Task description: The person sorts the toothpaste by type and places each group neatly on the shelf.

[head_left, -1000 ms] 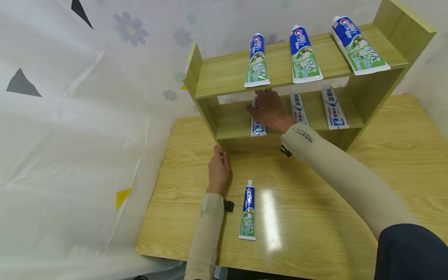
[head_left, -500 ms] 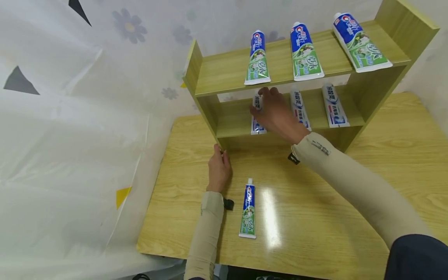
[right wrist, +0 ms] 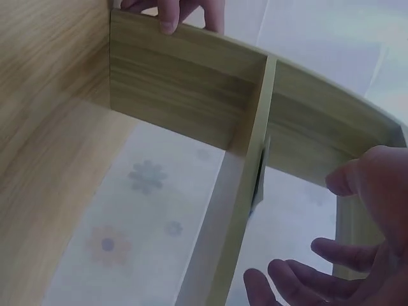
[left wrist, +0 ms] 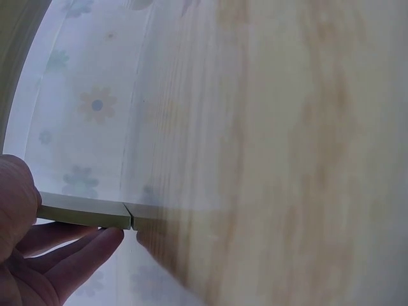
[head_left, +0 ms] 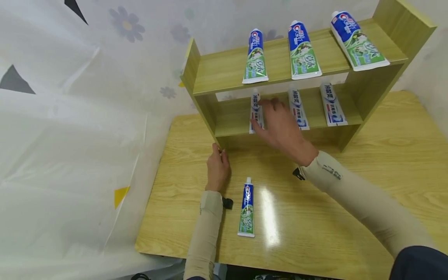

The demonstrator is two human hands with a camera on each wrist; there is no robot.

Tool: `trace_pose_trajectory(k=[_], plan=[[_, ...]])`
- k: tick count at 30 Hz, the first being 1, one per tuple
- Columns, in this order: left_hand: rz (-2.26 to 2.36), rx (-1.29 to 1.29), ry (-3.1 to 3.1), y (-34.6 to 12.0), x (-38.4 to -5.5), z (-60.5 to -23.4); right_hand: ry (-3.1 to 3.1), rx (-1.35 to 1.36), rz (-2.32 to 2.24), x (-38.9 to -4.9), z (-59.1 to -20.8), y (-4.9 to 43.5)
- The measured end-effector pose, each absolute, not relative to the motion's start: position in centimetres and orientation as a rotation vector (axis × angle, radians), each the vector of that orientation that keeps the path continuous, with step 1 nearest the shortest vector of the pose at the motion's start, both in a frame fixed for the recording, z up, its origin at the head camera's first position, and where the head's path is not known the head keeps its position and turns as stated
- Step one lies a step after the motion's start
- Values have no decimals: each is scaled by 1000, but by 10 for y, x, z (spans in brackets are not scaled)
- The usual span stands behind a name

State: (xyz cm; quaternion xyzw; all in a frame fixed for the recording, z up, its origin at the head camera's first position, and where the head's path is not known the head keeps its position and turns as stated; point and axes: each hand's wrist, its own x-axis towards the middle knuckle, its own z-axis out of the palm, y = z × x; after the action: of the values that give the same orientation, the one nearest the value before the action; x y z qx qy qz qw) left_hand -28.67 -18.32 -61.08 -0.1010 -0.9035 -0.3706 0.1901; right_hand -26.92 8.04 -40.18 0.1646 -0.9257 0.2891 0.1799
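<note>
My left hand [head_left: 217,171] grips the lower front edge of the wooden shelf's [head_left: 224,66] left side panel, thumb on one face and fingers on the other in the left wrist view. On the middle board lies a white toothpaste tube [head_left: 255,109], the leftmost of three. Beside it hovers my right hand [head_left: 285,126], its fingers spread and loosely bent. In the right wrist view, a gap separates those fingers from the tube [right wrist: 260,178], which is seen edge-on. Three blue-and-green toothpaste tubes [head_left: 303,52] lie along the top board.
Another blue-and-green toothpaste tube [head_left: 247,210] lies on the wooden table [head_left: 385,175] in front of the shelf, cap towards it. A flowered wall covering [head_left: 150,58] stands behind the shelf, and pale sheeting [head_left: 70,175] hangs to the left.
My right hand has drawn back from the leftmost white tube, down and to the right, and its fingers have come away. That tube stays on the board. My left hand keeps its grip.
</note>
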Motion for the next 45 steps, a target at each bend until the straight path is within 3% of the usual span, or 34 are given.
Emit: trace_pose_trajectory(k=[19,39,45], plan=[[-975,-272,-2571,-186,-295,-622,-2428,696,801,-209,-442,57],[-953,-253,-2607,-192,-302,-636,-2949,643,716,-168,-508,22],[-1054,-300,-2528,-182,-286,-605,-3115,645,585,-160,-517,17]])
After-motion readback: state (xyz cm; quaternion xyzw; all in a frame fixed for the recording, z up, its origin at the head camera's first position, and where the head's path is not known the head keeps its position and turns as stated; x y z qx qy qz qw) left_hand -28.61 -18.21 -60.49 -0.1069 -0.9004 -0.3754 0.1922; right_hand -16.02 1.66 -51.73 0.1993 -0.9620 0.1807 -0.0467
